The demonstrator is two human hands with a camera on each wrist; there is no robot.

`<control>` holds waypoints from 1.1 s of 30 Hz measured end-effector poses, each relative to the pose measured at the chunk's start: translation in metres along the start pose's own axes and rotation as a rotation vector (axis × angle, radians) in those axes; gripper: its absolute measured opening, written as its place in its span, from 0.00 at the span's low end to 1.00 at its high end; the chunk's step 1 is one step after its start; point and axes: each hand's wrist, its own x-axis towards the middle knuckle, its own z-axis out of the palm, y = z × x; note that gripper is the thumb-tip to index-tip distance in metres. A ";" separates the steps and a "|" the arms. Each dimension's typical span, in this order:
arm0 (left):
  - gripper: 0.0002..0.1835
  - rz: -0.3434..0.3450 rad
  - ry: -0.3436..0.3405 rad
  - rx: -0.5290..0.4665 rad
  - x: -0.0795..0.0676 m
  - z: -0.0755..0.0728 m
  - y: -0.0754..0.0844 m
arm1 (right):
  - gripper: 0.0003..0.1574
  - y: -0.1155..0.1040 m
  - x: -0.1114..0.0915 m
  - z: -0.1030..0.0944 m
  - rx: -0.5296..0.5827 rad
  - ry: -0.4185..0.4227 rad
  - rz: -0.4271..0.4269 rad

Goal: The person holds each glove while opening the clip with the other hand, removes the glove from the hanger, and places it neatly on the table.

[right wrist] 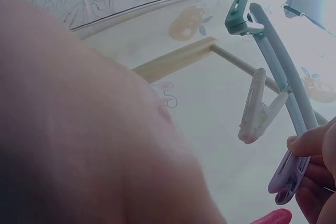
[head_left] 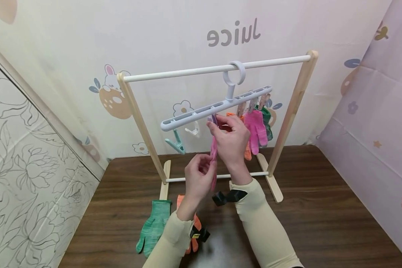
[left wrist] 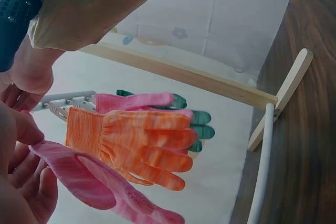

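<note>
My left hand (head_left: 200, 173) pinches a pink knit glove (left wrist: 94, 174), which hangs down below the hanger. Just above it, my right hand (head_left: 232, 137) grips a purple clip (right wrist: 289, 176) under the pale grey clip hanger (head_left: 201, 112). Whether the clip bites on the glove's cuff is hidden by the fingers. To the right of my right hand, an orange glove (left wrist: 136, 135), another pink glove (head_left: 255, 128) and a green glove (head_left: 267, 119) hang from clips. Left of the hands, a white clip (right wrist: 257, 111) and a teal clip (head_left: 176, 143) dangle without gloves.
The hanger hooks over the top white rail (head_left: 187, 72) of a wooden rack (head_left: 296, 96) on a dark wood table (head_left: 321, 208). A green glove (head_left: 155, 223) and an orange glove (head_left: 194, 223), partly behind my left arm, lie on the table. Printed cloth (head_left: 174, 33) stands behind.
</note>
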 end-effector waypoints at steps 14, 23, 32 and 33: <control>0.06 -0.203 -0.047 -0.050 -0.018 -0.016 -0.005 | 0.23 -0.003 -0.007 0.000 -0.011 -0.047 -0.001; 0.07 -0.368 -0.128 -0.133 -0.031 -0.024 -0.024 | 0.23 -0.006 -0.009 0.000 -0.047 -0.062 -0.008; 0.11 -0.509 -0.207 -0.281 -0.057 -0.022 -0.065 | 0.23 -0.004 -0.010 -0.002 -0.037 -0.081 -0.008; 0.12 -0.520 -0.217 -0.303 -0.060 -0.022 -0.067 | 0.23 -0.004 -0.010 -0.002 -0.032 -0.083 -0.009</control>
